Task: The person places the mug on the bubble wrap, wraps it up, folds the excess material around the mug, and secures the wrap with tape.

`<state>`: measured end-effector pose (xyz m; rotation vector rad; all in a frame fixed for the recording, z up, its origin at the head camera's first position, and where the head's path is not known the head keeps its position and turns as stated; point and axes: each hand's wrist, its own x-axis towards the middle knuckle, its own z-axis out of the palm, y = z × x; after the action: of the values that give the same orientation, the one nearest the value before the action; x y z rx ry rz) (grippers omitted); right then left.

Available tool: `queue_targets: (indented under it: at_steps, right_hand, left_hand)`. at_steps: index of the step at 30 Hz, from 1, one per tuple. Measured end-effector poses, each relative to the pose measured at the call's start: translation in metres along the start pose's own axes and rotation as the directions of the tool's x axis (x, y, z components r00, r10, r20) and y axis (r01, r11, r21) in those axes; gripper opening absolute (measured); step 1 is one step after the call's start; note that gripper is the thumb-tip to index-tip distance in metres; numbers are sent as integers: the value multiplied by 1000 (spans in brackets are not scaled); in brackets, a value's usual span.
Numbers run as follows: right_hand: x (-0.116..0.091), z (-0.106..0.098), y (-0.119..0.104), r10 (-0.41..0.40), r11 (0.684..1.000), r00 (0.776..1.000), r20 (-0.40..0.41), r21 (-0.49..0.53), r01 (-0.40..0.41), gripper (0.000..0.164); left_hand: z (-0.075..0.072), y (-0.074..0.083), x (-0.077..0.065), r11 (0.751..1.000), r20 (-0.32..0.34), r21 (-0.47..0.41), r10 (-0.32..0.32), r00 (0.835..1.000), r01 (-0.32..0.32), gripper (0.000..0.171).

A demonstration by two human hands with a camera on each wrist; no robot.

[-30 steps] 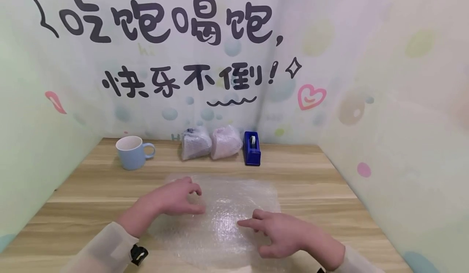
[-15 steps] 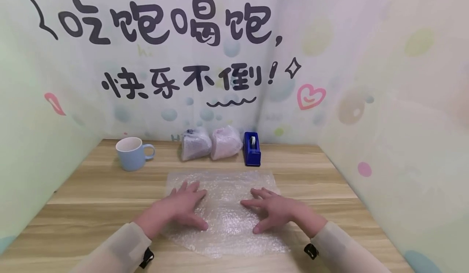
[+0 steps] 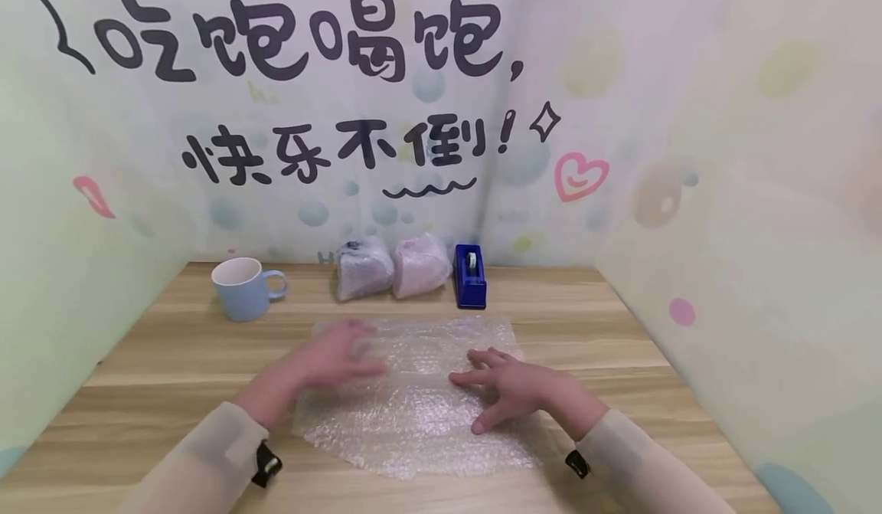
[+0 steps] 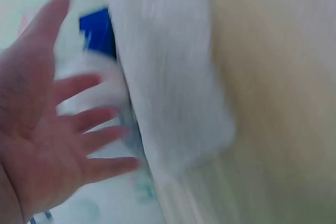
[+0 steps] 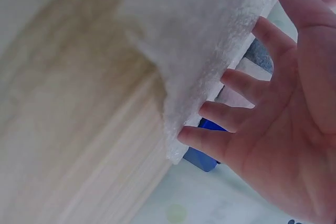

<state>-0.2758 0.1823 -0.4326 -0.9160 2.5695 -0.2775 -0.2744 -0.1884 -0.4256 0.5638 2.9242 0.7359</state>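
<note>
A clear sheet of bubble wrap [image 3: 413,430] lies flat on the wooden table. Over its left part is my left hand [image 3: 335,357], blurred by motion in the head view. The left wrist view shows that hand's fingers [image 4: 110,166] spread, holding nothing and seemingly apart from the sheet. My right hand [image 3: 517,385] rests on the right part of the bubble wrap, its fingers [image 5: 231,85] spread and the fingertips on the sheet in the right wrist view. Neither hand grips anything.
A light blue mug [image 3: 243,292] stands at the back left of the table [image 3: 592,453]. Two bubble-wrapped bundles, one greyish [image 3: 365,270] and one pinkish [image 3: 422,267], sit side by side at the back. Right of them is a blue tape dispenser [image 3: 472,278]. Printed cloth walls enclose the table.
Both hands came down spread on the bubble wrap, which now lies flatter. Since then my left hand has moved up and left, while the right has stayed nearly still. The view shifted slightly.
</note>
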Motion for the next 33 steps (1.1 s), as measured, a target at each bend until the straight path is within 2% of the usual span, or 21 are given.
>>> queue_targets:
  at_steps: [1, 2, 3, 4, 6, 8, 9, 10, 11, 12, 14, 17, 20, 23, 28, 33]
  right_hand:
    - [1, 0, 0, 2, 1000, 1000, 2, 0, -2, 88]
    - [1, 0, -1, 5, 1000, 1000, 3, -1, -5, 88]
    - [2, -1, -2, 8, 1000, 1000, 4, -1, -8, 88]
    - [2, -1, -2, 12, 1000, 1000, 5, -2, -12, 88]
    - [1, -3, -4, 19, 1000, 1000, 7, -6, -19, 87]
    - [0, -4, -6, 27, 1000, 1000, 8, -12, -27, 87]
    - [-1, -5, -7, 31, 999, 999, 9, -15, -31, 87]
    - [-1, -6, -8, 33, 999, 999, 9, -20, -33, 87]
    - [-1, -6, -8, 36, 999, 999, 7, -26, -36, 87]
    - [-1, -7, -8, 38, 999, 999, 6, -31, -38, 88]
    - [0, -7, -8, 45, 998, 999, 7, -39, -45, 88]
    - [3, -8, -9, 55, 998, 998, 4, -43, -55, 87]
    - [4, -7, -9, 68, 997, 998, 8, -31, -67, 87]
    - [4, -6, -9, 71, 997, 997, 8, -19, -70, 87]
    - [1, -4, -8, 66, 998, 998, 0, -2, -66, 87]
    - [-2, -3, -8, 64, 998, 998, -9, 4, -64, 87]
  left_hand:
    - [-7, -9, 4, 1000, -100, -18, -26, 995, 25, 89]
    - [-15, -19, 7, 997, -214, -48, -72, 974, 63, 87]
    - [-24, -29, 10, 990, -315, -91, -133, 940, 109, 88]
    - [-34, -39, 12, 977, -392, -137, -206, 896, 164, 92]
    - [-51, -59, 13, 932, -500, -250, -356, 789, 262, 102]
    - [-64, -75, 13, 870, -539, -381, -485, 689, 313, 117]
    - [-68, -82, 12, 839, -537, -428, -535, 653, 336, 124]
    - [-70, -88, 12, 815, -535, -459, -571, 623, 352, 128]
    - [-71, -94, 11, 793, -529, -494, -600, 600, 357, 130]
    - [-72, -100, 10, 775, -517, -514, -622, 588, 368, 133]
    - [-71, -110, 8, 745, -474, -535, -655, 588, 398, 135]
    - [-70, -121, 7, 712, -412, -561, -683, 603, 423, 131]
    - [-70, -129, 7, 697, -377, -573, -691, 617, 431, 124]
    - [-70, -136, 5, 705, -371, -573, -678, 635, 418, 115]
    - [-70, -147, 0, 741, -384, -529, -644, 662, 415, 104]
    - [-70, -150, -4, 757, -384, -507, -627, 678, 412, 108]
